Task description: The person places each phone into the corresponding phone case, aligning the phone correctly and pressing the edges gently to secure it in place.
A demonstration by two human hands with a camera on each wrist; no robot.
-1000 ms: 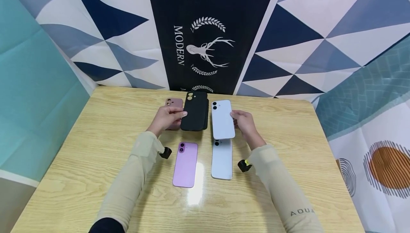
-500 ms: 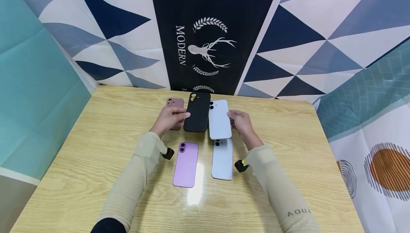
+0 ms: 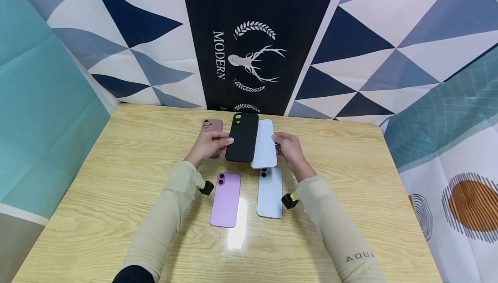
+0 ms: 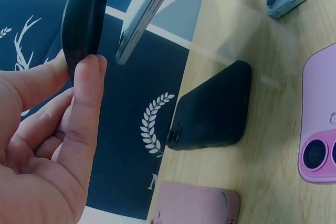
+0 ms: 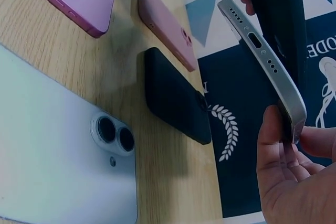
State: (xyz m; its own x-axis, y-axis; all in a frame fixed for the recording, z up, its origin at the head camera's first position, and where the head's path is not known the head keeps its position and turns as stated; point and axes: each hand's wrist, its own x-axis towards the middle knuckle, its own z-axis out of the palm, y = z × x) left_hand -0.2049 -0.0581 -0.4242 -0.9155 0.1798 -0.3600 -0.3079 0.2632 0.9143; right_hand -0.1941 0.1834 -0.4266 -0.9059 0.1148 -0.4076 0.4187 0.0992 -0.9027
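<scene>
Above the back of the table my left hand (image 3: pixel 207 145) pinches a black phone case (image 3: pixel 243 138) by its left edge, thumb on the back face. My right hand (image 3: pixel 289 148) grips a white phone (image 3: pixel 266 144) by its right edge. In the head view the case overlaps the phone's left side and covers its cameras. The right wrist view shows the phone's bottom end (image 5: pixel 268 59) with the port, beside the raised case (image 5: pixel 278 19). Both wrist views show a second black case (image 4: pixel 215 108) lying on the table below, hidden in the head view.
A dusty-pink phone case (image 3: pixel 212 125) lies at the back left, partly behind my left hand. Nearer me are a purple phone (image 3: pixel 225 201) and another white phone (image 3: pixel 270 196), both camera side up. A patterned cloth (image 3: pixel 253 36) hangs along the table's back edge.
The black case has moved right and the held white phone left, closing the gap between them. The case now overlaps the phone in the head view. The phones on the table have stayed put.
</scene>
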